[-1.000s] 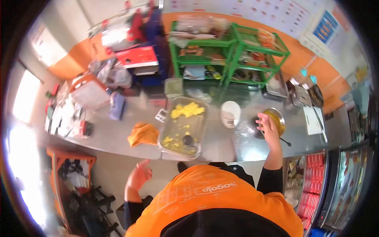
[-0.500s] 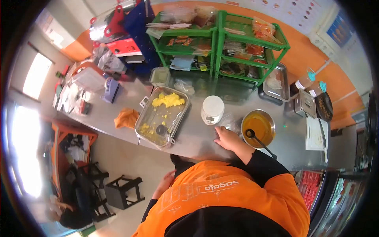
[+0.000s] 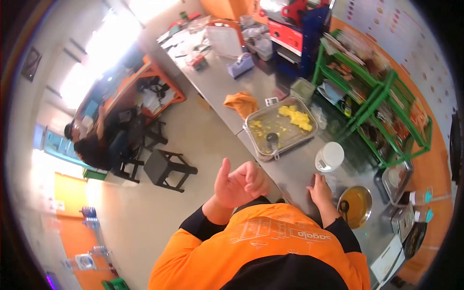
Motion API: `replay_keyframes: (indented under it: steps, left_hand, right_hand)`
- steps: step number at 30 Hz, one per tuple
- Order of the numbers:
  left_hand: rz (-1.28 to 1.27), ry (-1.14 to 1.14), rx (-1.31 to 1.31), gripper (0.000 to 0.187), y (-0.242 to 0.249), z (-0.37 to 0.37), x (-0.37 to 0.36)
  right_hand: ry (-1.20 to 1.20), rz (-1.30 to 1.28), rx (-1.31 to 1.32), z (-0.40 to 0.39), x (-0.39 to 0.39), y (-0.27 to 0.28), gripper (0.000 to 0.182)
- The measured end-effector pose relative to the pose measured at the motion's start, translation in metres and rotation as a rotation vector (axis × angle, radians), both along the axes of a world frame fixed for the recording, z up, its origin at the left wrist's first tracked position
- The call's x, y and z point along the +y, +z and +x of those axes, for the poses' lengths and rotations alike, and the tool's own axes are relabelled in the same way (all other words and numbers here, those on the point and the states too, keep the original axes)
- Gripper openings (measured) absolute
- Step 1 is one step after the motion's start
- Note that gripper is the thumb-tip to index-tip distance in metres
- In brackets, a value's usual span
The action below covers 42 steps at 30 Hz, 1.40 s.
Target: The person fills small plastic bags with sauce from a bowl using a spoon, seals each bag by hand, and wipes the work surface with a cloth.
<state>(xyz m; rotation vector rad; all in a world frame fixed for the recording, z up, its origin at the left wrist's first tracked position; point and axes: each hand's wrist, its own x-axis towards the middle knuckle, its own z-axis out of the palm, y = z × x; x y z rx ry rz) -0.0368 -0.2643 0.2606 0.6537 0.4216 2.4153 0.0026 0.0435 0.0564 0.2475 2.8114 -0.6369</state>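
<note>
Starting at the left, we see a seated person at an orange desk, well apart from the steel counter, with a dark stool on the floor between. Our left hand is raised off the counter, fingers loosely curled toward the palm and thumb up, gripping nothing. Beyond it, at the counter's near edge, an orange cloth lies just beside a metal tray that holds yellow crumbled food, most of it heaped at the far end, and a small dark utensil. Right of the tray stands a white kitchen scale. Our right hand rests flat and open on the counter, near the scale. Just beside it, a steel bowl holds orange sauce and a dark ladle. Green wire shelves line the counter's far edge.
</note>
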Motion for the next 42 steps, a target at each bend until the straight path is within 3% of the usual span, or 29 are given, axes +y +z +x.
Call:
replay_keyframes:
  steps: [7, 16, 22, 31, 34, 38, 39, 42]
  left_hand:
    - [0.026, -0.001, -0.075, 0.064, 0.027, 0.011, 0.010]
    - [0.058, -0.065, -0.017, 0.062, 0.030, 0.011, 0.015]
    - [0.059, -0.092, -0.018, 0.062, 0.035, 0.011, 0.022]
    - [0.037, -0.112, -0.011, 0.064, 0.040, 0.012, 0.033]
    - [0.033, -0.093, 0.050, 0.048, 0.045, 0.010, 0.038]
    - [-0.630, 0.031, 0.395, 0.022, 0.022, 0.003, 0.036]
    - [-0.802, 0.039, 0.474, 0.031, 0.023, 0.002, 0.044]
    - [-1.012, 0.078, 0.805, 0.045, -0.013, -0.003, 0.060]
  right_hand:
    - [-0.089, 0.104, 0.103, 0.006, 0.001, 0.006, 0.067]
    - [-0.084, 0.130, 0.000, 0.017, 0.005, -0.002, 0.047]
    - [-0.071, 0.169, -0.007, 0.015, 0.012, -0.007, 0.046]
    - [-0.112, 0.133, 0.146, 0.018, 0.018, 0.002, 0.044]
    - [-0.114, 0.120, 0.154, 0.019, 0.023, 0.011, 0.037]
    - [-0.125, 0.125, 0.233, 0.019, 0.034, 0.026, 0.028]
    - [-0.121, 0.111, 0.283, 0.021, 0.039, 0.021, 0.025]
    - [-0.131, 0.089, 0.347, 0.024, 0.045, 0.013, 0.028]
